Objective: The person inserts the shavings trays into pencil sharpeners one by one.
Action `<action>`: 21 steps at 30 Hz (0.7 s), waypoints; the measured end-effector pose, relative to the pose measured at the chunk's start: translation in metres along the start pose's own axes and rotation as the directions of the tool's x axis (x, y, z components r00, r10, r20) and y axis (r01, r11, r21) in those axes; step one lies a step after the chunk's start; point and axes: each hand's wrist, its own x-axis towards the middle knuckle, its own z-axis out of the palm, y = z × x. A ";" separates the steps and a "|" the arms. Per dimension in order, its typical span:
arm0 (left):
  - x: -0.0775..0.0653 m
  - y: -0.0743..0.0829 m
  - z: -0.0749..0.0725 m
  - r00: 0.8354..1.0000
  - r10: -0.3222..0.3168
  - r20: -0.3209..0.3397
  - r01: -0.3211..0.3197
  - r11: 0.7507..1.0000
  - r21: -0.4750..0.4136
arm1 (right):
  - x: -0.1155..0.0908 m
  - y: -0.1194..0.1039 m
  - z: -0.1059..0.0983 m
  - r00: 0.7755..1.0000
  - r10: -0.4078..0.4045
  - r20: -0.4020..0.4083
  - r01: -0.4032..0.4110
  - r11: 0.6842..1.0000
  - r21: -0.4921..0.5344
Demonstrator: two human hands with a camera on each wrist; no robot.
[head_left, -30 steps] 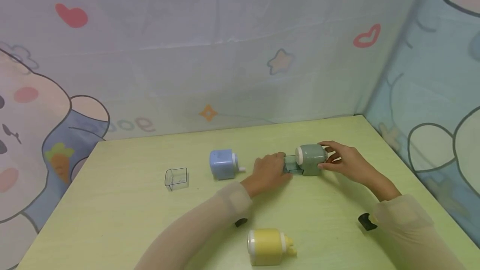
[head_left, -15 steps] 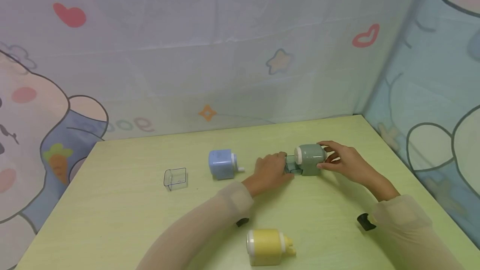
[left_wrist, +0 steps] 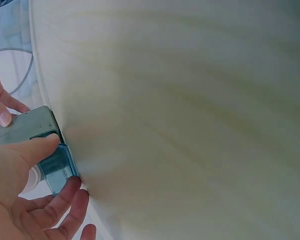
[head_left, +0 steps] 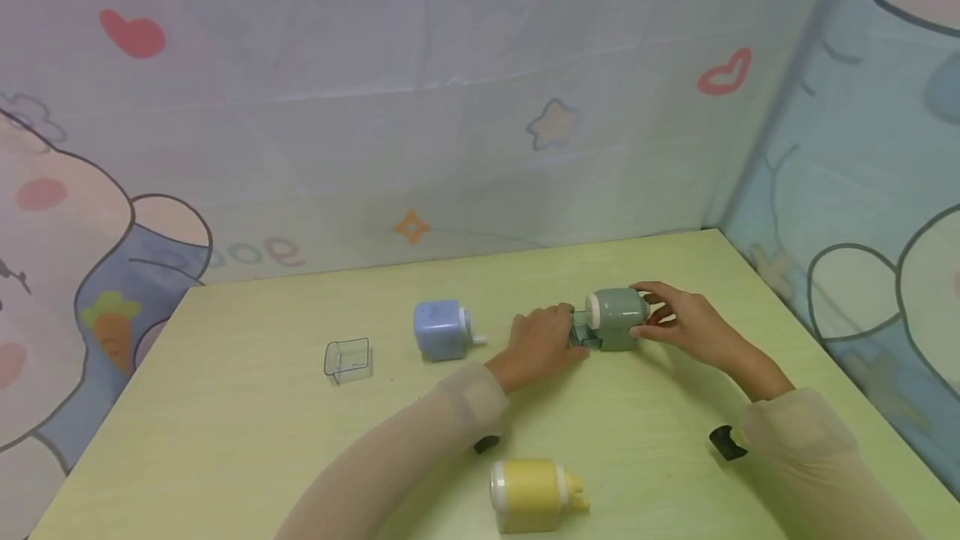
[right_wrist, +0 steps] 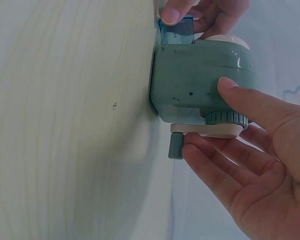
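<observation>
A green crank pencil sharpener (head_left: 619, 320) stands on the table at the right in the head view. My right hand (head_left: 693, 327) grips its crank end, thumb on the green body and fingers by the crank handle (right_wrist: 176, 146). From the sharpener's opposite end juts a clear teal shavings drawer (left_wrist: 59, 172), partly inside the body. My left hand (head_left: 538, 343) pinches this drawer's outer end between thumb and fingers. A white ring (head_left: 592, 312) sits on the sharpener's face above the drawer.
A blue crank sharpener (head_left: 440, 330) stands left of my left hand. Farther left lies a clear empty drawer (head_left: 348, 358). Nearer the front, between my forearms, rests a yellow sharpener (head_left: 531, 495). Printed cloth (head_left: 337, 148) hangs behind the table (head_left: 247, 440).
The left hand has edged right toward the green sharpener, and a little less of the drawer shows outside the body. The right hand keeps its grip. The view has shifted slightly.
</observation>
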 end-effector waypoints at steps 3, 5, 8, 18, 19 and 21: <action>0.001 0.000 0.000 1.000 0.005 -0.005 -0.005 1.000 -0.013 | 0.000 -0.001 0.000 1.000 0.005 0.001 -0.005 1.000 0.001; 0.001 0.001 0.001 1.000 0.008 -0.003 -0.008 1.000 -0.021 | 0.000 -0.001 0.000 1.000 0.005 0.000 -0.005 1.000 0.001; 0.001 0.001 0.001 1.000 0.015 -0.002 -0.015 1.000 -0.022 | 0.000 0.000 0.000 1.000 0.003 -0.004 -0.003 1.000 0.002; 0.005 0.004 0.003 1.000 0.019 -0.003 -0.019 1.000 0.004 | 0.001 0.002 0.001 1.000 0.002 -0.007 -0.002 1.000 0.006; 0.006 0.004 0.003 1.000 0.021 -0.004 -0.021 1.000 0.000 | 0.001 0.002 0.001 1.000 0.002 -0.006 -0.002 1.000 0.003; 0.007 0.004 0.003 1.000 0.029 -0.010 -0.029 1.000 -0.013 | 0.001 0.002 0.001 1.000 -0.001 -0.007 0.001 1.000 0.000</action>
